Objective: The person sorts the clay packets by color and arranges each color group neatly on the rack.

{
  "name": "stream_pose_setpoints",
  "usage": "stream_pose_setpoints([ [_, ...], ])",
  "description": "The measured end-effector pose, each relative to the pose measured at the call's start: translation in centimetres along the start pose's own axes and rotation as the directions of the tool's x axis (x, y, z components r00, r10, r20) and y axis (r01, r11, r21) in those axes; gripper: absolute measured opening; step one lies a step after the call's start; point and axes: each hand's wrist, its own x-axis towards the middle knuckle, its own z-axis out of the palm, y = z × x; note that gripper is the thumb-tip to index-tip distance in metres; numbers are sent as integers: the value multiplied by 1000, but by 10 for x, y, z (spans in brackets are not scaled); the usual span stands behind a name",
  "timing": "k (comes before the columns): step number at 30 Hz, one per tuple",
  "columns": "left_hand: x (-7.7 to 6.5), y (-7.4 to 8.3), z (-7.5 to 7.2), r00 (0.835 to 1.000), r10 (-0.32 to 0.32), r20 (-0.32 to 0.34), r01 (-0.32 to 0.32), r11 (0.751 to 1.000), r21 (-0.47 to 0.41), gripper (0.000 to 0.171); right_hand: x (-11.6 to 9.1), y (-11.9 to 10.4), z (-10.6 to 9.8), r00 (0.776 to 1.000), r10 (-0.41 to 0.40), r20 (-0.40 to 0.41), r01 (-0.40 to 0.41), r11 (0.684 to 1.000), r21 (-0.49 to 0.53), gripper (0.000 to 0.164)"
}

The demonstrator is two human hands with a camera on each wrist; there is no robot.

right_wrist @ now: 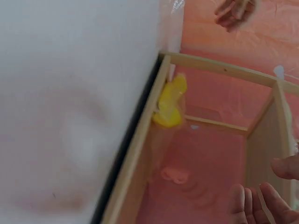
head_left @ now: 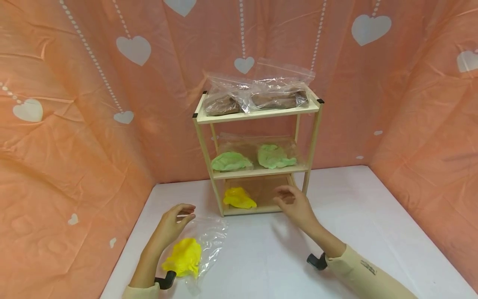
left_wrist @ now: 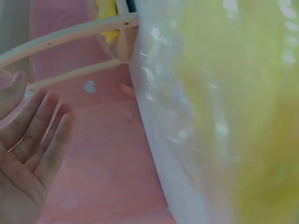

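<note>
My left hand (head_left: pixel 172 226) hovers just above a clear plastic bag (head_left: pixel 214 238) holding a yellow clay-like lump (head_left: pixel 185 255) on the white table. Its fingers are relaxed and grasp nothing; in the left wrist view that yellow lump (left_wrist: pixel 252 116) fills the right side, blurred. In front of the bottom shelf's right part, my right hand (head_left: pixel 297 211) is raised, fingers loosely bent and holding nothing. Another yellow lump (head_left: pixel 239 198) lies at the left of that bottom shelf. The right wrist view shows this lump (right_wrist: pixel 172 101) behind the wooden edge, apart from my fingers (right_wrist: pixel 237 200).
A three-tier wooden rack (head_left: pixel 261 172) stands at the table's back. Two bagged green lumps (head_left: pixel 231 162) occupy its middle shelf; bagged brown lumps (head_left: pixel 278 99) lie on top. Pink curtains (head_left: pixel 171 137) with white hearts surround the white table (head_left: pixel 257 257).
</note>
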Motion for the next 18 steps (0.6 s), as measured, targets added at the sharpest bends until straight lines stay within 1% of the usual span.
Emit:
stream_pose_setpoints([
  [6, -14, -9, -2, 998, -37, 43, 36, 999, 36, 34, 2, -9, -17, 993, -92, -79, 89, 995, -41, 27],
  [10, -21, -17, -3, 995, -64, 71, 61, 997, 50, 35, 4, -15, -29, 981, -156, -117, 150, 987, -60, 27],
  [14, -30, -24, -5, 993, -71, 95, 66, 996, 62, 35, 7, -21, -41, 968, -202, -146, 194, 979, -67, 26],
  [18, -37, -28, -7, 990, -84, 117, 78, 995, 54, 36, 10, -28, -51, 950, -248, -191, 237, 968, -78, 22],
])
